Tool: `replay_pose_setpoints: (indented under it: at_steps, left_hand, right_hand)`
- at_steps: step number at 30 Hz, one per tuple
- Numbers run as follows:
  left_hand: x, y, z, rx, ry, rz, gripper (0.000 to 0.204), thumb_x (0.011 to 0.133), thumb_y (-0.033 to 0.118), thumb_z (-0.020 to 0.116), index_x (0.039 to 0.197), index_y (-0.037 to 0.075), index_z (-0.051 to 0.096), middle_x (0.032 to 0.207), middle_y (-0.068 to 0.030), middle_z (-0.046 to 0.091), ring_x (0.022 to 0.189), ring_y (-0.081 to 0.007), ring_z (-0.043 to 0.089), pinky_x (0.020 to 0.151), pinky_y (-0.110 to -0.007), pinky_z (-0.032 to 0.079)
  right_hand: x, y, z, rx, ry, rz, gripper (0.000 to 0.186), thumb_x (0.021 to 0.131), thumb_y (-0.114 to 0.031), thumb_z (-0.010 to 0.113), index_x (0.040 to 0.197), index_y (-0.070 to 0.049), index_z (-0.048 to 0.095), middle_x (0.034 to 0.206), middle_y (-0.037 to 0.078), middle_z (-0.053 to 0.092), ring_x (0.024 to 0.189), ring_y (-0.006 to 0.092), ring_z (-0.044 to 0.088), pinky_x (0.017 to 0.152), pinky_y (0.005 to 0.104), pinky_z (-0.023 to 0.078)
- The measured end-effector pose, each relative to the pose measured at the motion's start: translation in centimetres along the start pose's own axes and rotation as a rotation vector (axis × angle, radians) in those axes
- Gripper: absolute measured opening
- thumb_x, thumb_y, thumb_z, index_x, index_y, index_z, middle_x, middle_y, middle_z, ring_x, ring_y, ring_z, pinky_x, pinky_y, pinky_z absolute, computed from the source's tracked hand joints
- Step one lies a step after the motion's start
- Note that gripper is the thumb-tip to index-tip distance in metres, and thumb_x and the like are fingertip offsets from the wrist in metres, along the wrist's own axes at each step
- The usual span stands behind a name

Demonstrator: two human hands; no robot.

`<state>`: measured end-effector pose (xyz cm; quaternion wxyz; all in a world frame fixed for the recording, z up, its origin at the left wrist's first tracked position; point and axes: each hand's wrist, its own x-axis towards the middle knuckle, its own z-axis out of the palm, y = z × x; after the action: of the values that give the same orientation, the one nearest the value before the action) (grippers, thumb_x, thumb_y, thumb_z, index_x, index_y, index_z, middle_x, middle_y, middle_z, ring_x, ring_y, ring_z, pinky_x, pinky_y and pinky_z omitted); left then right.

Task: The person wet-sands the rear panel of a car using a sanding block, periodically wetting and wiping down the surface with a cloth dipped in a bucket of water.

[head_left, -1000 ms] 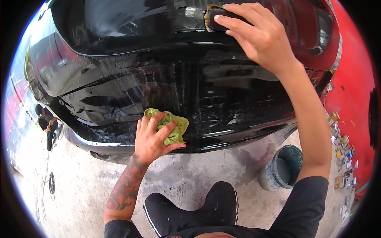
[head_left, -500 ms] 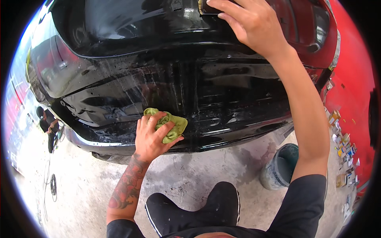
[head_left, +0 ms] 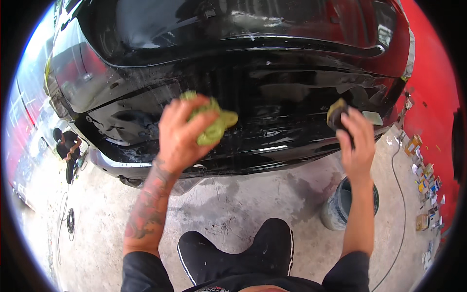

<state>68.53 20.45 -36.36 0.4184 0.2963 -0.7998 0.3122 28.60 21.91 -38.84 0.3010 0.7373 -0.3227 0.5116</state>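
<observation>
My left hand [head_left: 179, 137] grips a crumpled yellow-green cloth [head_left: 220, 127] over the left-middle of a wet, glossy black car body [head_left: 267, 85]. My right hand [head_left: 358, 146] is closed on a dark block with a yellowish edge [head_left: 335, 113], low on the car's right side. Beside its fingers a pale rectangular piece [head_left: 372, 118] lies on the car. Motion blurs both hands slightly, and the cloth hides part of the surface under it.
A bucket [head_left: 335, 207] of greyish liquid stands on the stained concrete floor below my right hand. Another person [head_left: 67, 148] works at the left near coiled cable [head_left: 71, 221]. Small boxes and cans [head_left: 421, 182] line the right beside a red surface [head_left: 430, 136] and a hose [head_left: 401, 194].
My right hand has come down from the top of the car to its lower right with the block. My left hand has moved up with the cloth.
</observation>
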Motion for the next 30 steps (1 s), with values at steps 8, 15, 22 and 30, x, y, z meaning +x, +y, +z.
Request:
replay_pose_setpoints:
  at_steps: [8,15,22,30]
  left_hand:
    - [18.9,-1.9,-3.0,0.395,0.185,0.179,0.030,0.080,0.018,0.077,0.109,0.012,0.074,0.105,-0.0069,0.067,0.107,-0.0326,0.064,0.093,-0.043,0.050]
    - [16.2,-1.8,-2.4,0.534,-0.179,0.325,0.050,0.073,0.008,0.079,0.122,0.019,0.073,0.125,-0.0017,0.065,0.117,-0.0283,0.059,0.094,-0.043,0.047]
    - [12.0,-2.4,-7.8,0.534,-0.372,0.183,0.044,0.072,0.006,0.078,0.115,0.013,0.072,0.121,-0.0049,0.065,0.110,-0.0312,0.061,0.090,-0.043,0.048]
    - [9.3,2.6,-4.2,0.510,-0.504,-0.244,0.090,0.068,0.020,0.083,0.150,0.017,0.046,0.106,-0.0104,0.070,0.096,-0.0352,0.068,0.084,-0.047,0.053]
  right_hand:
    - [-20.3,-6.3,-1.9,0.106,-0.151,0.630,0.031,0.091,-0.006,0.073,0.121,0.000,0.067,0.123,0.022,0.065,0.113,0.0404,0.063,0.099,0.0453,0.049]
    - [-27.1,-8.6,-1.8,0.189,-0.214,0.895,0.031,0.093,-0.010,0.071,0.122,0.000,0.065,0.123,0.021,0.066,0.114,0.0399,0.062,0.101,0.0458,0.049]
    - [-30.5,-7.0,-3.3,0.210,-0.171,0.979,0.030,0.096,-0.010,0.066,0.124,0.001,0.064,0.124,0.021,0.066,0.115,0.0383,0.062,0.102,0.0447,0.048]
    - [-31.0,-6.6,-3.9,0.269,-0.248,1.064,0.031,0.098,-0.011,0.062,0.126,0.001,0.062,0.126,0.021,0.064,0.116,0.0387,0.062,0.103,0.0443,0.048]
